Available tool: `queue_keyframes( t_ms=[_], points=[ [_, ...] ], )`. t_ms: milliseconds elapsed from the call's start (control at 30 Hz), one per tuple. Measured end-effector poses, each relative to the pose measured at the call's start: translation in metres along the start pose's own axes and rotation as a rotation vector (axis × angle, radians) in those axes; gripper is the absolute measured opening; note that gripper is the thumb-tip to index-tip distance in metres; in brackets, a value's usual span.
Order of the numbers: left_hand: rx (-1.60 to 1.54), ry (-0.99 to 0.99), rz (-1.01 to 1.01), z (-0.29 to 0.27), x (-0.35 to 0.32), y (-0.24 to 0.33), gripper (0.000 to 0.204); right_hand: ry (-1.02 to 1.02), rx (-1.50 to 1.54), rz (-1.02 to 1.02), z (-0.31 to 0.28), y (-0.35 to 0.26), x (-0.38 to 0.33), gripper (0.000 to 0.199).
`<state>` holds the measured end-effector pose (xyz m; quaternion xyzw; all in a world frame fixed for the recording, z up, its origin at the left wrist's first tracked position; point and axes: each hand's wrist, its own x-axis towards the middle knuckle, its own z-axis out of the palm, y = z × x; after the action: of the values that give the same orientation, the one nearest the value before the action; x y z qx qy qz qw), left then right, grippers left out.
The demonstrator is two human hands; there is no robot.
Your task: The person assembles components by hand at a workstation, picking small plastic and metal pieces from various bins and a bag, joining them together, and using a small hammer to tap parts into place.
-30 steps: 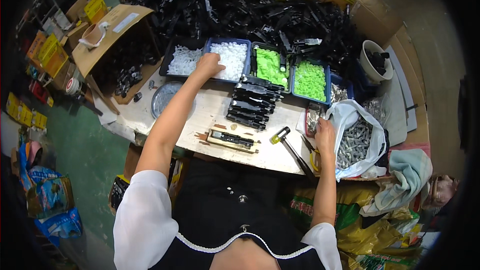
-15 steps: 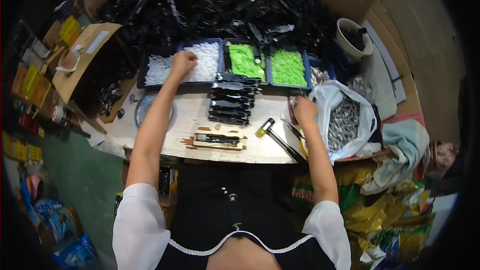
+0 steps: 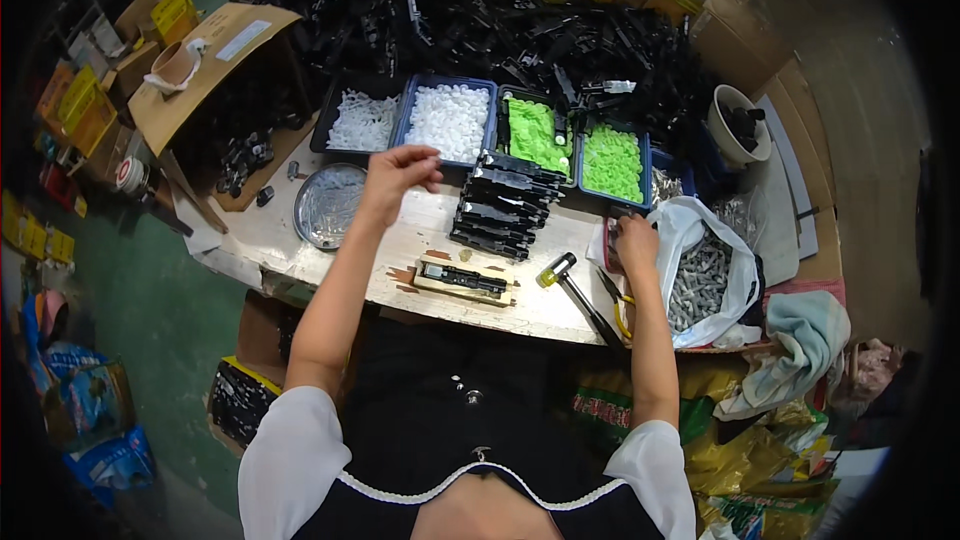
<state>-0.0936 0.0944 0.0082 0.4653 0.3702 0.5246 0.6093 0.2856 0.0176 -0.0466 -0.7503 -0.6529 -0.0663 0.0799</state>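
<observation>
1. The bench [image 3: 420,240] carries everything, with a big heap of black parts [image 3: 480,20] along its far side.
2. A white bag [image 3: 705,270] of grey metal pieces sits at the right end.
3. Four trays stand in a row: two hold white parts [image 3: 450,120], two hold green parts [image 3: 612,162].
4. A stack of black pieces [image 3: 502,205] lies in front of the green trays.
5. A round metal dish [image 3: 328,205] sits left of the raised hand.
6. A wooden jig [image 3: 465,280] and a mallet [image 3: 575,290] lie at the near edge.
7. The left hand [image 3: 398,172] hangs above the bench just before the white parts, fingers curled in; what it pinches cannot be told.
8. The right hand [image 3: 635,240] rests at the bag's edge, fingers bent; its grip cannot be told.
</observation>
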Motion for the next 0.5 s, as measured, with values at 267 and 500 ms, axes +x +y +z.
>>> queue_keyframes(
  t_ms=[267,500],
  points=[
    [-0.121,-0.028,-0.213,0.013,-0.056,-0.026,0.019,0.122,-0.014,-0.007,-0.002,0.013,-0.014,0.011],
    [-0.119,-0.14,-0.216,0.028,-0.073,-0.033,0.015,0.127,-0.209,-0.244,-0.005,-0.007,-0.021,0.009]
  ],
)
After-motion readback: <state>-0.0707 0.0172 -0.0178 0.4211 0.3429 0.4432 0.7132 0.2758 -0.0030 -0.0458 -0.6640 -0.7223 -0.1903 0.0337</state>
